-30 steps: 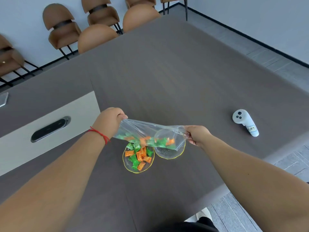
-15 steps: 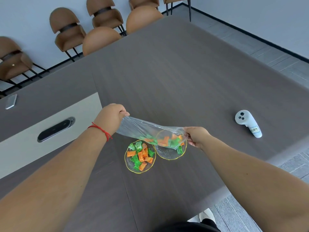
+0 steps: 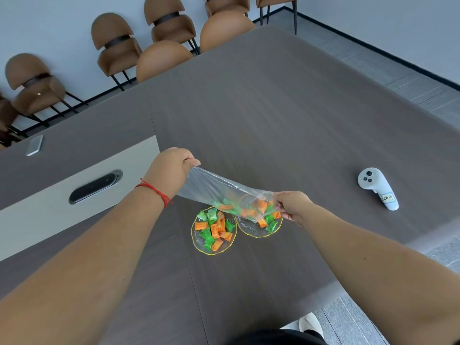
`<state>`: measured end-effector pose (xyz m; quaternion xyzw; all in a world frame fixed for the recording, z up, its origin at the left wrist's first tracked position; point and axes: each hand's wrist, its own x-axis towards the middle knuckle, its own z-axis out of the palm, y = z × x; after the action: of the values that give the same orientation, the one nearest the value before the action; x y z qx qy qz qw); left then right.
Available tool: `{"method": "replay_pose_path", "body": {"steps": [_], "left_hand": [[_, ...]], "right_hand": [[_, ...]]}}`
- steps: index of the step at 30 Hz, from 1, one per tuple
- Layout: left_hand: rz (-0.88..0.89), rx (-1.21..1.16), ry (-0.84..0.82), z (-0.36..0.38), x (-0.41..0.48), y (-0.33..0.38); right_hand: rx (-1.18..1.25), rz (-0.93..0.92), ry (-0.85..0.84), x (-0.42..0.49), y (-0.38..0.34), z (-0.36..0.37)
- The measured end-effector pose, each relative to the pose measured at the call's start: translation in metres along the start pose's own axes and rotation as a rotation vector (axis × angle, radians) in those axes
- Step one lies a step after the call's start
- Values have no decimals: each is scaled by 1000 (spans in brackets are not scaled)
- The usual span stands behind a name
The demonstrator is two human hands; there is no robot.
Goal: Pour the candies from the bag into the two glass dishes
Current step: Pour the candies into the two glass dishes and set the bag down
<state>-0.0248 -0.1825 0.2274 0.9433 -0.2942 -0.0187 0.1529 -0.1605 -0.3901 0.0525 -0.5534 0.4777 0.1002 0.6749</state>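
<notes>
A clear plastic bag (image 3: 211, 186) is stretched between my two hands above two yellow-rimmed glass dishes. My left hand (image 3: 171, 168) pinches its raised closed end. My right hand (image 3: 292, 205) holds the lower mouth end over the right dish (image 3: 254, 231). Orange and green wrapped candies (image 3: 249, 210) are bunched at the bag's mouth, and a few lie in the right dish. The left dish (image 3: 199, 241) holds several orange and green candies. The bag slopes down toward the right.
A white handheld controller (image 3: 377, 188) lies on the dark wooden table (image 3: 273, 108) to the right. A black oval grommet (image 3: 95, 186) sits in a beige panel on the left, a phone (image 3: 34, 145) beyond it. Brown chairs (image 3: 163, 58) line the far edge. The table's near edge is lower right.
My left hand has lifted the bag's closed end higher, tilting it. The candies have slid toward the mouth at my right hand, and some have dropped into the right dish.
</notes>
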Motion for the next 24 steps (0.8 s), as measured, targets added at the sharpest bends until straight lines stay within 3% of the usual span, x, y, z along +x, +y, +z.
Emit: {"method": "replay_pose_path", "body": {"steps": [24], "left_hand": [[192,-27,51,-7,-5,72]], "right_hand": [[46,-3,3,-3,7,-20]]}}
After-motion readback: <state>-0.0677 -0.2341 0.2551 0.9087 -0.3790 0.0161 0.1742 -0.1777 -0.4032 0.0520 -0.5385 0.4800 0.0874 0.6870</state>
